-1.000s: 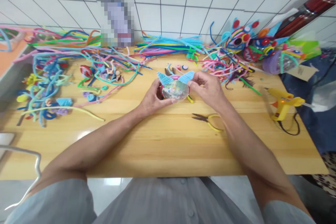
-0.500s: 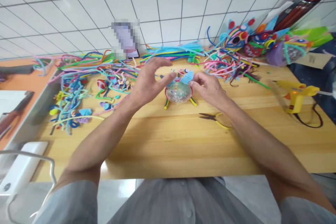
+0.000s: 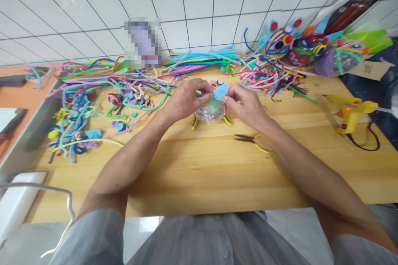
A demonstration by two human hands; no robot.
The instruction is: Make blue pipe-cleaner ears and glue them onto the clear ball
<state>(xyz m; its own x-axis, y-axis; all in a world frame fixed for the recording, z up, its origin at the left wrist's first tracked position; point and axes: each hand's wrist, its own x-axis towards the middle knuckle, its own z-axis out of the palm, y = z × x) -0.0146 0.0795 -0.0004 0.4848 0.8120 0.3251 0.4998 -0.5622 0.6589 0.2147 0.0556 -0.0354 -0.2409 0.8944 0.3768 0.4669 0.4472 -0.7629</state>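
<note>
A small craft figure (image 3: 209,113) with a rounded clear plastic body stands on the wooden table, on yellow-and-green legs. At its top right rises a light blue ridged, leaf-shaped piece (image 3: 221,91). My right hand (image 3: 245,102) is closed, with thumb and fingertips pinched at the lower right edge of this blue piece. From the other side my left hand (image 3: 191,98) reaches over the figure's top left, thumb and fingers pressed together beside the blue piece. What its fingertips hold is hidden. Pliers with yellow handles (image 3: 263,144) lie near my right forearm.
Loose pipe cleaners (image 3: 202,60) line the wall, and a tangle of bent ones (image 3: 74,120) lies left. Finished figures (image 3: 278,41) stand at the back right. A yellow glue gun (image 3: 351,112) with a cord rests at the right. A blurred-out phone-like object (image 3: 144,43) leans at the back.
My left hand has come down and right onto the figure's top, its spread fingers closing together. My right hand stays at the blue piece. The view has shifted slightly.
</note>
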